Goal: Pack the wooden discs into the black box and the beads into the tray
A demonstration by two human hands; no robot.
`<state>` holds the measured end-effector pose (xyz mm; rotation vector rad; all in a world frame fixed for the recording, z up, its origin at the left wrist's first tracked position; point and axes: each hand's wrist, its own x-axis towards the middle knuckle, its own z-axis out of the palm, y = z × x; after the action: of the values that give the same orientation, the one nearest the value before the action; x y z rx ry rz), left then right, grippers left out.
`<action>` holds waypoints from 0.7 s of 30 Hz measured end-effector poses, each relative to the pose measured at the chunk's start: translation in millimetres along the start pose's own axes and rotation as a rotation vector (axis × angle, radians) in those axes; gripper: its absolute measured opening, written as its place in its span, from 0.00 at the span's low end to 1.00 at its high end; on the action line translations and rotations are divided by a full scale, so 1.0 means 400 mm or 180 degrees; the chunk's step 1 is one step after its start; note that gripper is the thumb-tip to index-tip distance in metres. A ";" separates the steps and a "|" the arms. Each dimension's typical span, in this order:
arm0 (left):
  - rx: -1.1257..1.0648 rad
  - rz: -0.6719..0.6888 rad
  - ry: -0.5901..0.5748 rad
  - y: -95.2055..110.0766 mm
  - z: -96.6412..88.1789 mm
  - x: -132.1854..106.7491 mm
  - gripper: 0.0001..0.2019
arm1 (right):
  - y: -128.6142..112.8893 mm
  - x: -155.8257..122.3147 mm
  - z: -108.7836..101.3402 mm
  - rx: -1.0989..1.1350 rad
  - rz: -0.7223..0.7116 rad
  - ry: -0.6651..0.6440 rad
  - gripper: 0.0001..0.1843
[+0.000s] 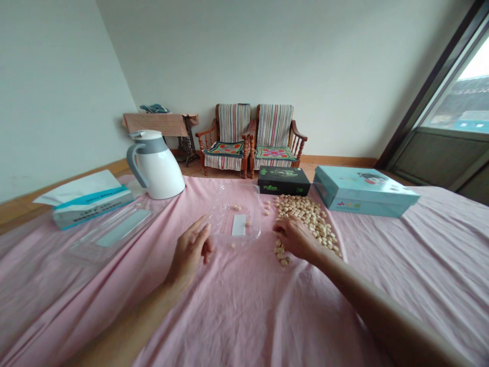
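on the pink cloth [244,306], seeds [310,214] directly under the right hand [296,238], grip curled, contents unclear; clear tub [229,216] leftward, beside open, empty left hand [191,252].

The left hand [190,252] and the right hand [297,239] are bare, with slim fingers; the left forearm [130,326] and the right forearm [382,312] are bare too, uncovered all the way to the view's lower edge.
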<state>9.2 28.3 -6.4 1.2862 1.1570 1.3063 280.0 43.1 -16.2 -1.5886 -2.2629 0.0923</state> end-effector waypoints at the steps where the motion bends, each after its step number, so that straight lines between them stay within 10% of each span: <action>1: -0.0004 0.0007 -0.0009 -0.001 0.000 0.001 0.35 | -0.001 0.000 -0.001 0.0059 0.0018 0.0008 0.09; 13: -0.0231 0.0003 0.0074 0.006 0.000 -0.006 0.37 | 0.002 0.002 0.006 0.0514 0.0346 0.0524 0.09; 21: 0.0255 0.0532 0.0277 0.044 -0.004 -0.032 0.33 | -0.070 0.017 -0.051 0.2700 0.0191 0.1256 0.09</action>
<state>7.7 13.5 9.5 1.4214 1.1931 1.4628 259.8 36.1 11.9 -1.0813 -1.5437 0.6059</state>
